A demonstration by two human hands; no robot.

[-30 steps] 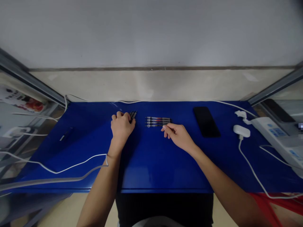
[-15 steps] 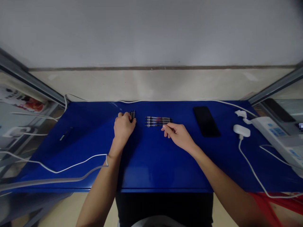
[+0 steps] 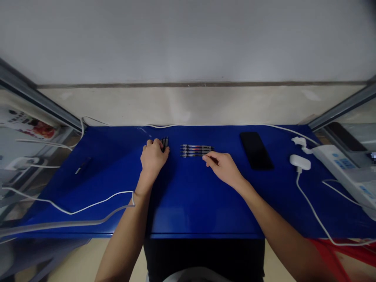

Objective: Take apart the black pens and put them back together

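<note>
Several clear-barrelled pens with dark grips lie side by side in a row on the blue table, pointing left and right. My right hand is closed in a pinch at the right end of the nearest pen. To the left, a small bunch of dark pens stands out between the fingers and thumb of my left hand. That hand is curled round them, and its palm hides their lower parts.
Right of my right hand lies a black phone. Beyond it are a white charger and a power strip with cables. Another pen lies far left. A white cable runs towards my left forearm. A wall closes the back.
My right hand has shifted very slightly, its fingers drawn closer together at the nearest pen's end. My left hand and the row of pens have hardly moved.
</note>
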